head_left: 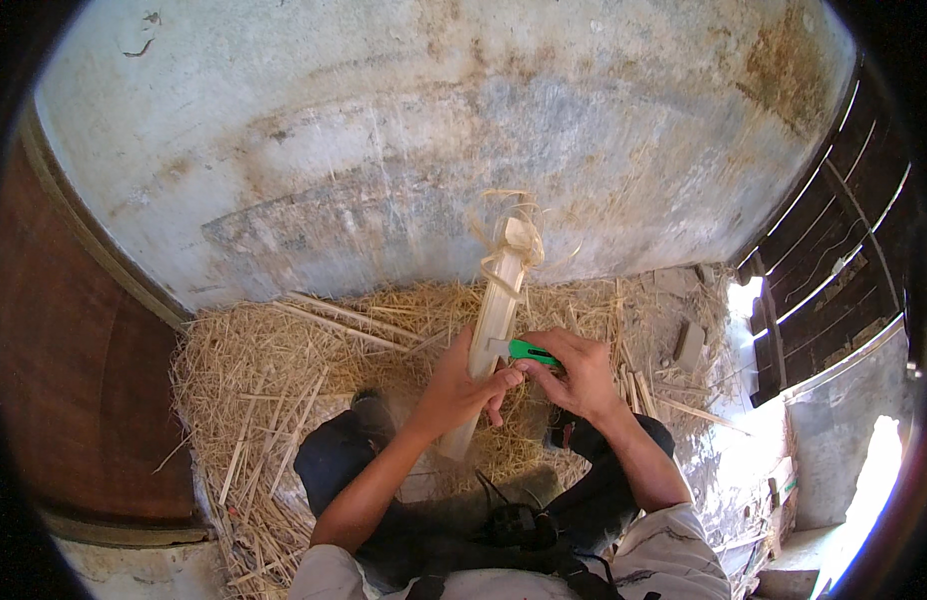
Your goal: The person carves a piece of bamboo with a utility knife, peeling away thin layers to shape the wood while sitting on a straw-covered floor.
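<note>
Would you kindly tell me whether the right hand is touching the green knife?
Touching: the head view shows the right hand closed around one end of the green knife, whose other end sticks out of the grip.

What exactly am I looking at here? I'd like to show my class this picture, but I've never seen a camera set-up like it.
There is no machine at work here, just a person's two bare hands. The single picture comes from the left of two wide fisheye cameras worn on the head, looking down, so straight edges bend near the rim.

The left hand holds a long, pale wooden strip. The right hand grips a slim, green-handled cutter, its flat blade over the wood. Thin, pale curled shavings cling around the strip's far end.

Below, a tangled, straw-coloured layer covers much of the floor, with straight, pale slats among it.
</note>
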The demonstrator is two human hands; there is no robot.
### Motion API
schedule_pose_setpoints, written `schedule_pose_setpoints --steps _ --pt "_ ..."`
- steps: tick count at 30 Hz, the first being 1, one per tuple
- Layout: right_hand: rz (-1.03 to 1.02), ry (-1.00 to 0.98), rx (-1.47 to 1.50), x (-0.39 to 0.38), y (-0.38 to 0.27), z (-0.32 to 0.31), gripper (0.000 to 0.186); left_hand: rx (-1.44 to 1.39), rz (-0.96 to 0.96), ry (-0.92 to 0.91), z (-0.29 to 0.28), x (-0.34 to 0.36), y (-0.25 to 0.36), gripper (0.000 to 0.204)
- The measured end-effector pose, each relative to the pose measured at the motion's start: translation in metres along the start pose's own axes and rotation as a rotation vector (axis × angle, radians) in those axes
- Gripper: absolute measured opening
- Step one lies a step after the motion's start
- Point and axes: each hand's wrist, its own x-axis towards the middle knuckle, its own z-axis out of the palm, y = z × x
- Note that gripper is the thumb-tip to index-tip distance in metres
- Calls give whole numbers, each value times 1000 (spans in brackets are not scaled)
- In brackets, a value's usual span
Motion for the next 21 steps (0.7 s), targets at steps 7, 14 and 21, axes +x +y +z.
schedule_pose_setpoints --steps 7,14,21 --pt "25 14 -33 3 -9 -4 29 67 -7 26 1 0 -4 60" --pt "19 52 -108 3 -7 -2 27 191 -38 83 2 -1 -6 43" --pt "59 134 -136 12 10 -14 25 217 -110 72 7 -7 4 50"
